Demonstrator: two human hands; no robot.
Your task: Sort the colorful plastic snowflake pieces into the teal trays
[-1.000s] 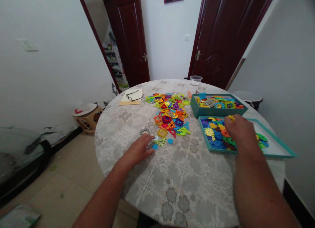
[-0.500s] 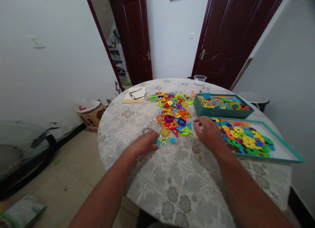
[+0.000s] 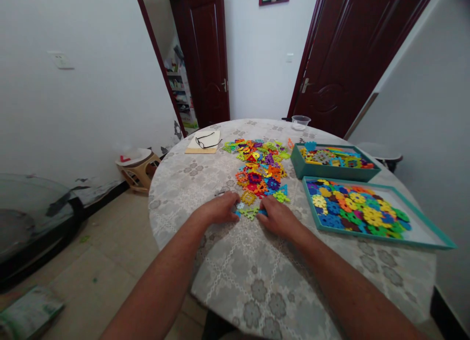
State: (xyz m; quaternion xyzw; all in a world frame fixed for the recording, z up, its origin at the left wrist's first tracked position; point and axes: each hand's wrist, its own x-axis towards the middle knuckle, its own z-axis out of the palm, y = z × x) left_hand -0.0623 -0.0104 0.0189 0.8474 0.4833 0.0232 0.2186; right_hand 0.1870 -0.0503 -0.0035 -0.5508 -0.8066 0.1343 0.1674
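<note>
Colorful plastic interlocking pieces lie in a long pile [image 3: 257, 176] down the middle of the table. At its near end, a lime-green piece [image 3: 249, 213] lies flat between my two hands, below a mustard-yellow piece [image 3: 248, 198]. My left hand [image 3: 222, 208] is curled at the left side of the green piece, its fingertips closed about a small blue piece [image 3: 238, 214]. On the other side, my right hand [image 3: 277, 216] rests on the table with thumb and fingers closed on a blue round piece [image 3: 263, 212], mostly covered by the fingers.
To the right, a teal box [image 3: 336, 171] holds mixed pieces, and its shallow lid [image 3: 422, 230] holds gear-shaped ones. Black glasses [image 3: 205, 143] lie on a pad [image 3: 194, 149] at the back left. A clear plastic bowl [image 3: 300, 122] stands at the far edge.
My right hand has moved left from beside the lid to the blue round piece and closed on it. My left hand stays beside the green piece.
</note>
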